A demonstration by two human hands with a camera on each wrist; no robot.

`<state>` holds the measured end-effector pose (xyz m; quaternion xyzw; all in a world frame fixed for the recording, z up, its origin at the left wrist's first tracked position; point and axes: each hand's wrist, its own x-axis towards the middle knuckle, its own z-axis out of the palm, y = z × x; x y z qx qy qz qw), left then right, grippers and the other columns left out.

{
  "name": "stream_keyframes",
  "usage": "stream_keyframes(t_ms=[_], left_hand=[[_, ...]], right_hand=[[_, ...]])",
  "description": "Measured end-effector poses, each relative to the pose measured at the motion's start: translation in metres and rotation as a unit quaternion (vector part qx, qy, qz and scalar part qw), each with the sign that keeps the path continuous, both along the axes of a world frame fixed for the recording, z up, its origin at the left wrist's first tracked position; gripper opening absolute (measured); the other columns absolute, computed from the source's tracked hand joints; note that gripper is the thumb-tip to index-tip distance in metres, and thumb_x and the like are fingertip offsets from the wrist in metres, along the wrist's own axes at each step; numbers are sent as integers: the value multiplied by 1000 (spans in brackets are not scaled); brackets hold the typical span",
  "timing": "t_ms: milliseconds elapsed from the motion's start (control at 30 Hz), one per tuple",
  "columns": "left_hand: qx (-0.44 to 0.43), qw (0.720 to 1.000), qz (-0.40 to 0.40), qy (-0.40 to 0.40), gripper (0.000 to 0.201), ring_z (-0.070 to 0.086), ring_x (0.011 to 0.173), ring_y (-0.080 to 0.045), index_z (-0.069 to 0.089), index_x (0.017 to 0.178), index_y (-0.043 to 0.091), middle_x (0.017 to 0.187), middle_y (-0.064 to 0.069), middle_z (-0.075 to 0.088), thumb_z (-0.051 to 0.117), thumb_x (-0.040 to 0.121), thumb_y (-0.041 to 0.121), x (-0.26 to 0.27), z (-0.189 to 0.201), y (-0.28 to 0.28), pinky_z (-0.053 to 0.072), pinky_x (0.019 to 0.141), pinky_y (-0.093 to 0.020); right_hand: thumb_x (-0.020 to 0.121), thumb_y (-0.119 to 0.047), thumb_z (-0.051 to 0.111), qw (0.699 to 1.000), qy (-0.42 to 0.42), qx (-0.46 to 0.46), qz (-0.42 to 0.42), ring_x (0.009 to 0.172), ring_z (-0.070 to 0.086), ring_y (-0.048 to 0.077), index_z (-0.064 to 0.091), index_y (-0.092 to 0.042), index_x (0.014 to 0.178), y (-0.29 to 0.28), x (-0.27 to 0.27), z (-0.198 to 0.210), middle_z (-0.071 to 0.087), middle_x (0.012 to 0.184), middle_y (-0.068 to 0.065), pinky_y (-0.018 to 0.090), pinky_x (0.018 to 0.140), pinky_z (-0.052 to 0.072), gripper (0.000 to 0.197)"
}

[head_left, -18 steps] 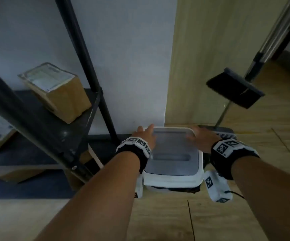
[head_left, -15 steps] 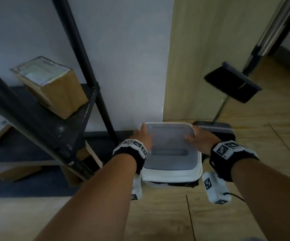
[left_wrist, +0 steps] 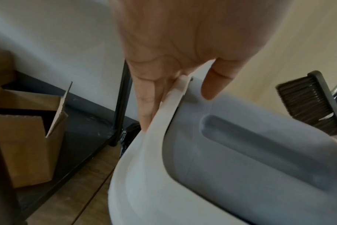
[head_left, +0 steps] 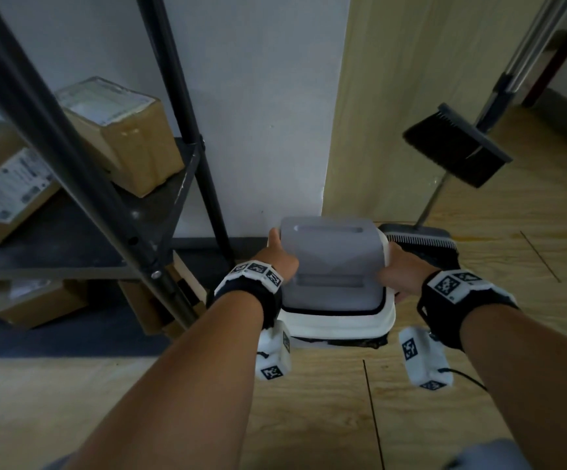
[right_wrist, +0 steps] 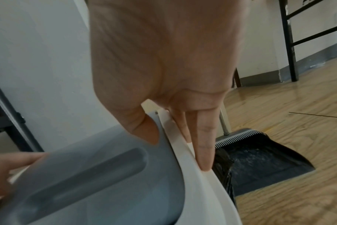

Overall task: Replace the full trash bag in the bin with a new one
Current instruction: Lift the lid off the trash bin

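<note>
A white bin lid (head_left: 339, 325) with a grey swing flap (head_left: 329, 262) sits on the bin by the wall. My left hand (head_left: 277, 256) pinches the lid's left rim. In the left wrist view that hand (left_wrist: 179, 106) has its thumb on the flap (left_wrist: 260, 152) and its fingers (left_wrist: 146, 106) outside the rim (left_wrist: 144, 152). My right hand (head_left: 401, 269) pinches the right rim the same way, and the right wrist view shows this hand (right_wrist: 173, 146) from close. A black trash bag (head_left: 343, 342) peeks out under the lid, and the bag (right_wrist: 221, 164) shows beside the right fingers.
A black metal shelf (head_left: 173, 184) with cardboard boxes (head_left: 122, 137) stands close on the left. A dustpan (head_left: 421, 239) and a broom head (head_left: 455, 147) are just right of the bin. The wall and a wooden panel are behind it, wood floor in front.
Both hands have slid from the back corners of the flap onto the sides of the rim and now pinch it. The view has moved closer to the bin.
</note>
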<state>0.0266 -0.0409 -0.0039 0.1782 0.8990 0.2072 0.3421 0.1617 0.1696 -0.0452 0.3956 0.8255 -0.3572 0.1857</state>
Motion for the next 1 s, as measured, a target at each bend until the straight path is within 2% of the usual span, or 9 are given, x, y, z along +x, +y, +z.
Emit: stream_keyframes(t_ms=[133,267,367,467,567,700,800,933,1000], left_hand=[[-15,999,-33,20,94,60,107,-36,-9,147,40,132,-14,55,48,76,21,3,1,-19,48,97,-47],[-9,999,-25,19,101,61,104,-33,-21,145,39,134,-17,52,50,77,15,17,-14,-45,51,93,-47],[-32,999,-24,33,93,60,108,-35,-5,148,28,132,-17,53,54,77,15,20,-31,-51,49,94,-50],[-50,996,-42,62,62,61,97,-35,31,132,15,114,-15,61,52,73,20,15,-42,-50,53,86,-51],[-7,996,-21,81,40,63,95,-36,48,115,16,112,-13,63,46,75,24,25,-39,-51,54,84,-49],[9,997,-7,79,28,61,91,-32,58,108,13,107,-10,65,51,84,24,27,-28,-49,51,81,-35],[-16,996,-2,90,32,60,82,-29,62,102,8,103,-12,68,58,81,31,16,-28,-44,46,69,-30],[-33,997,32,60,54,61,100,-31,45,124,7,116,-13,60,64,80,33,8,-39,-34,48,77,-34],[-26,997,56,53,63,59,106,-33,34,133,6,122,-14,56,62,82,30,9,-44,-32,47,78,-37]], right_hand=[[82,-29,61,999,3,35,13,84,68,34,25,-32,135,-25,4,11,62,108,13,40,56,60,64],[91,-12,53,994,-37,100,5,97,61,41,31,-3,135,-48,16,10,58,115,25,44,70,54,50],[91,-9,48,990,-10,137,-20,72,57,31,53,-2,89,-63,30,14,57,83,19,32,57,42,9],[92,-9,50,991,-6,124,-40,54,47,24,46,-9,58,-70,41,13,51,61,13,27,47,33,35],[89,-13,58,994,0,99,-38,70,67,33,61,0,65,-68,48,19,70,78,21,32,55,45,28],[89,-16,58,997,4,45,-58,71,71,39,68,7,78,-57,36,16,72,79,25,44,65,57,27],[89,-10,53,997,6,30,-70,75,67,42,60,-1,73,-48,26,19,66,79,22,33,60,51,20],[87,-11,58,997,-1,17,-71,70,72,34,65,4,77,-39,17,23,72,82,26,49,77,58,20],[86,-11,54,997,15,33,-73,68,73,35,61,0,72,-41,14,27,72,80,28,48,73,58,19]])
